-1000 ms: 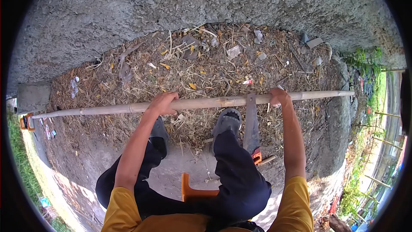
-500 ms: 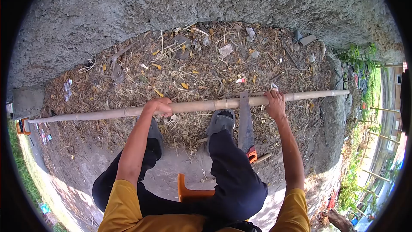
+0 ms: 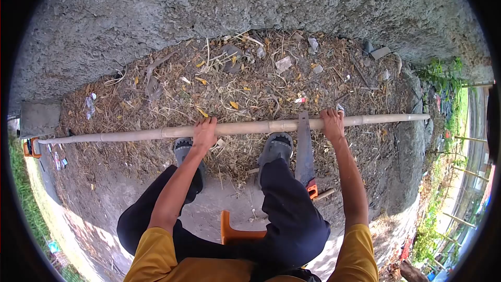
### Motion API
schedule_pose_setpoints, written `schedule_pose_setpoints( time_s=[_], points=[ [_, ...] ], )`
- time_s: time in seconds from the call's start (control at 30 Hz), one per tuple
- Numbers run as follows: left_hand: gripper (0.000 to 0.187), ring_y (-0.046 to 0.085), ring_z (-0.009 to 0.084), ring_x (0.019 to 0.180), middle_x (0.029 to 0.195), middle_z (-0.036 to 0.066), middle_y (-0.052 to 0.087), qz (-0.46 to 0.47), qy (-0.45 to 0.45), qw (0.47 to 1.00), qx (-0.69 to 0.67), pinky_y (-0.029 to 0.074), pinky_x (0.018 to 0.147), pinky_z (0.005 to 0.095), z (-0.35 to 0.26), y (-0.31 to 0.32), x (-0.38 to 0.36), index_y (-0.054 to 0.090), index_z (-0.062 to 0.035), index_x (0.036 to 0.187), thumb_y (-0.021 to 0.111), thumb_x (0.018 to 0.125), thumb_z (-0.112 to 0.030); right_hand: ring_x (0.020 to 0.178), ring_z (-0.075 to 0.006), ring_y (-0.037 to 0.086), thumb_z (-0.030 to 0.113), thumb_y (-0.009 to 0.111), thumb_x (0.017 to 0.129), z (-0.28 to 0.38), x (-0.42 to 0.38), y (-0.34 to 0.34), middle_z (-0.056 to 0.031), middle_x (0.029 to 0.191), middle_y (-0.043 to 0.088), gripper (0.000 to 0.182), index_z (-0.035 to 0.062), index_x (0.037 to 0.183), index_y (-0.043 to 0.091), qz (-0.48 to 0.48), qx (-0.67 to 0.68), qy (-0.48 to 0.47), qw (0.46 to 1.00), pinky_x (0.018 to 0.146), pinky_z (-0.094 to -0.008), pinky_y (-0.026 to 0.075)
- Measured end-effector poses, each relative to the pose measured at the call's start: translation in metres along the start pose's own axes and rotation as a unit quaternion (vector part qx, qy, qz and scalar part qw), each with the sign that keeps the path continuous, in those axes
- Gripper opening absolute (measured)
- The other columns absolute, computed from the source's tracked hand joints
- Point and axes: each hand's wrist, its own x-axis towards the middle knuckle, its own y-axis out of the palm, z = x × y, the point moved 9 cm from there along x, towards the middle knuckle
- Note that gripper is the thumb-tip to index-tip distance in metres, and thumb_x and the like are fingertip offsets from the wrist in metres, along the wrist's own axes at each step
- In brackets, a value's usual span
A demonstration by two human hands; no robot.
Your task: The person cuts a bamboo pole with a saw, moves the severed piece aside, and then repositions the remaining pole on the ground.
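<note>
A long pale bamboo pole [image 3: 245, 128] stretches across the view, low over the ground in front of my feet. My left hand [image 3: 205, 133] is closed round it left of the middle, back of the hand upward. Farther right, my right hand [image 3: 334, 126] also grips the pole, fingers bent over its far side. Between the hands, nearer the right one, is a handsaw [image 3: 304, 154] with a grey blade and an orange-and-black handle. Its blade tip crosses over the pole, and its handle lies toward my right knee.
A rough concrete wall [image 3: 235, 0] rises beyond the litter-strewn ground. An orange stool [image 3: 229, 231] shows between my legs. A short stick [image 3: 324, 194] lies by the saw handle. At the pole's left end are an orange object [image 3: 32, 148] and a grey block [image 3: 40, 119].
My left hand has shifted right along the pole and turned from a sideways grip to one from above. My right hand stays on the pole. The view has shifted slightly.
</note>
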Motion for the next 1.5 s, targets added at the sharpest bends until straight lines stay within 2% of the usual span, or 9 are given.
schedule_pose_setpoints(
  time_s=[0.33,0.43,0.6,0.8,1.03,1.23,1.3,1.33,1.5],
  points=[
    [0.054,0.070,0.0298,0.093,0.100,0.016,0.073,0.473,-0.038,0.879,-0.059,0.056,0.078,0.0429,0.013,0.039,0.014,0.070,-0.0024,0.108,0.073,0.056,-0.012,0.110,-0.0303,0.058,0.000,0.074,0.063,0.000,-0.019,-0.023,-0.0091,0.104,0.062,0.046,0.0126,0.106,0.062,-0.064,0.009,-0.023,0.998,0.100,-0.0462,0.039],
    [0.054,0.070,0.0297,0.092,0.098,0.016,0.073,0.515,-0.025,0.855,-0.055,0.056,0.077,0.0430,0.014,0.043,0.010,0.070,-0.0017,0.107,0.072,0.054,-0.013,0.108,-0.0327,0.062,0.001,0.073,0.062,-0.009,-0.016,-0.016,-0.0109,0.103,0.066,0.046,0.0121,0.106,0.065,-0.008,0.034,-0.016,0.999,0.098,-0.0461,0.043],
    [0.057,0.069,0.0291,0.101,0.108,0.014,0.072,0.454,-0.006,0.888,-0.073,0.055,0.084,0.0438,0.010,0.041,0.001,0.070,-0.0095,0.115,0.078,0.059,-0.018,0.107,-0.0325,0.069,0.011,0.072,0.063,-0.012,-0.010,0.017,-0.0151,0.109,0.074,0.058,0.0166,0.120,0.073,0.206,0.028,0.020,0.978,0.098,-0.0441,0.050],
    [0.052,0.066,0.0309,0.108,0.109,0.012,0.071,0.263,0.015,0.964,-0.039,0.051,0.091,0.0446,-0.002,0.005,-0.011,0.067,-0.0134,0.115,0.081,0.066,-0.023,0.104,-0.0341,0.070,0.011,0.071,0.064,-0.009,-0.007,0.015,-0.0153,0.105,0.074,0.052,0.0181,0.115,0.074,0.257,0.026,0.024,0.966,0.095,-0.0435,0.053],
    [0.040,0.066,0.0325,0.107,0.100,0.013,0.072,0.142,0.017,0.989,-0.047,0.049,0.092,0.0489,0.003,0.021,-0.013,0.069,-0.0100,0.104,0.075,0.065,-0.012,0.104,-0.0359,0.065,0.002,0.072,0.064,-0.007,-0.018,0.011,-0.0116,0.096,0.071,0.035,0.0107,0.097,0.070,0.042,0.091,0.003,0.995,0.099,-0.0520,0.041],
    [0.021,0.068,0.0313,0.081,0.085,0.011,0.071,0.278,0.012,0.959,-0.055,0.053,0.067,0.0453,-0.003,0.016,-0.007,0.075,-0.0091,0.081,0.079,0.063,-0.020,0.100,-0.0412,0.060,0.001,0.071,0.064,-0.014,-0.034,0.016,-0.0162,0.093,0.064,0.040,0.0072,0.102,0.060,-0.165,0.029,-0.030,0.985,0.091,-0.0518,0.043],
    [0.017,0.063,0.0289,0.072,0.080,0.010,0.069,0.411,0.026,0.911,-0.005,0.046,0.063,0.0476,0.007,0.049,-0.013,0.072,-0.0058,0.076,0.073,0.060,-0.013,0.096,-0.0443,0.061,0.004,0.072,0.064,-0.016,-0.026,0.027,-0.0191,0.090,0.066,0.036,0.0056,0.099,0.062,-0.007,0.032,-0.009,0.999,0.086,-0.0545,0.046],
    [0.022,0.059,0.0278,0.068,0.083,0.012,0.068,0.461,0.030,0.887,0.006,0.040,0.063,0.0491,0.011,0.063,-0.013,0.072,-0.0025,0.078,0.069,0.057,-0.008,0.103,-0.0424,0.063,0.005,0.077,0.061,-0.024,-0.021,0.035,-0.0187,0.096,0.068,0.042,0.0058,0.102,0.067,0.066,0.055,0.056,0.995,0.100,-0.0525,0.046],
    [0.032,0.063,0.0302,0.079,0.102,0.018,0.070,0.562,0.054,0.826,-0.007,0.042,0.067,0.0499,0.004,0.072,-0.018,0.076,-0.0024,0.092,0.070,0.062,-0.009,0.097,-0.0423,0.066,0.007,0.076,0.061,-0.015,-0.023,0.025,-0.0182,0.098,0.071,0.042,0.0092,0.103,0.070,0.146,0.113,-0.025,0.982,0.086,-0.0529,0.052]
  ],
)
